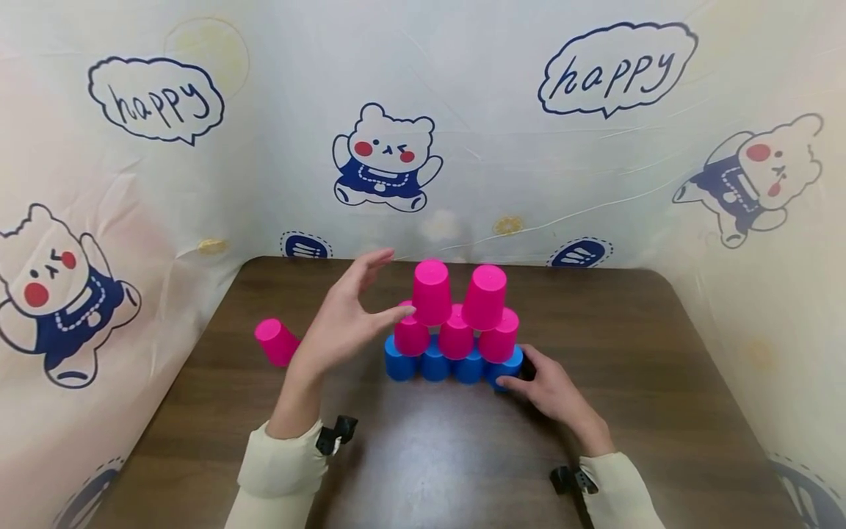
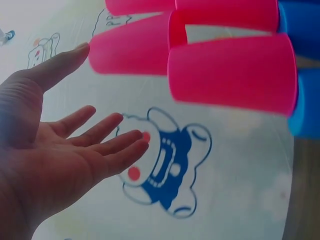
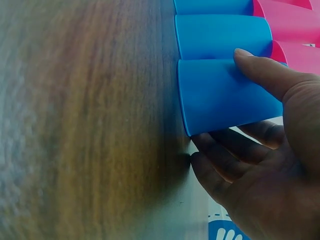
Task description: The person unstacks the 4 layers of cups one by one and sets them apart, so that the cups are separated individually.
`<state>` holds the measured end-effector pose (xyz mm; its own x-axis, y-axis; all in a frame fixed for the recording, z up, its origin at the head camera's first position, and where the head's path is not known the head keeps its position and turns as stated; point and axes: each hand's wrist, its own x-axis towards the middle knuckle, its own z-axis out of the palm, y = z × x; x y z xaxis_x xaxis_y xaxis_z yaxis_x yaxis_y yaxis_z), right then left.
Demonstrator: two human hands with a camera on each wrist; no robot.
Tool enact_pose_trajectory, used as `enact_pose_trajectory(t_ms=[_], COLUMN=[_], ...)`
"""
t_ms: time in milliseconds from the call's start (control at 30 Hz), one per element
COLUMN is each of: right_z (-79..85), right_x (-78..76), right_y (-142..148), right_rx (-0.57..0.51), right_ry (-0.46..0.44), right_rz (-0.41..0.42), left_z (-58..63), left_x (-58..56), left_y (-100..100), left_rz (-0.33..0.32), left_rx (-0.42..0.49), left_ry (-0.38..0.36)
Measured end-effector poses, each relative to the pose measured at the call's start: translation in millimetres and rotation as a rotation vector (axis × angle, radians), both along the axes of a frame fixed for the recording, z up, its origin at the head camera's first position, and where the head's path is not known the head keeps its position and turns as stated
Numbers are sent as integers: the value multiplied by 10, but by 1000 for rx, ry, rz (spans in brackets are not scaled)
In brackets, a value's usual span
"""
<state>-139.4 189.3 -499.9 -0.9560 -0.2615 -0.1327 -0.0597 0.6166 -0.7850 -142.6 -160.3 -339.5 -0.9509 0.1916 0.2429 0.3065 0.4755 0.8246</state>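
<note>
A pyramid of upside-down plastic cups stands on the table. Its bottom row is several blue cups (image 1: pixel 434 365), with three pink cups (image 1: pixel 456 342) above and two on top. Beside the upper left pink cup (image 1: pixel 432 294), my left hand (image 1: pixel 340 323) is raised with fingers spread and nothing in it. In the left wrist view its thumb tip is right at that cup's narrow end. Low at the right end, my right hand (image 1: pixel 554 386) holds the outermost blue cup (image 3: pixel 220 95), thumb on the near face and fingers around the outer side.
A single pink cup (image 1: pixel 276 342) stands on the left of the wooden table (image 1: pixel 423 455), partly behind my left wrist. A printed cloth (image 1: pixel 489 169) with bears hangs behind and along both sides. Black straps (image 1: pixel 335 435) circle both wrists.
</note>
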Motion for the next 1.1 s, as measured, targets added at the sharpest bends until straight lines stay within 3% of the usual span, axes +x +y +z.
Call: enact_pose_trajectory(t_ms=[233, 467, 733, 1100], right_z=[-15, -19, -2, 8], right_x=[4, 14, 25, 28], right_y=[-7, -2, -6, 0], right_rx=[-4, -9, -13, -12], right_ry=[-8, 5, 1, -5], right_rz=[-9, -12, -15, -10], left_z=[-16, -47, -79, -25], left_x=[-138, -187, -180, -157], left_y=[234, 352, 406, 366], left_rz=[-67, -113, -85, -77], left_rx=[38, 71, 66, 84], left_ry=[-17, -34, -68, -28])
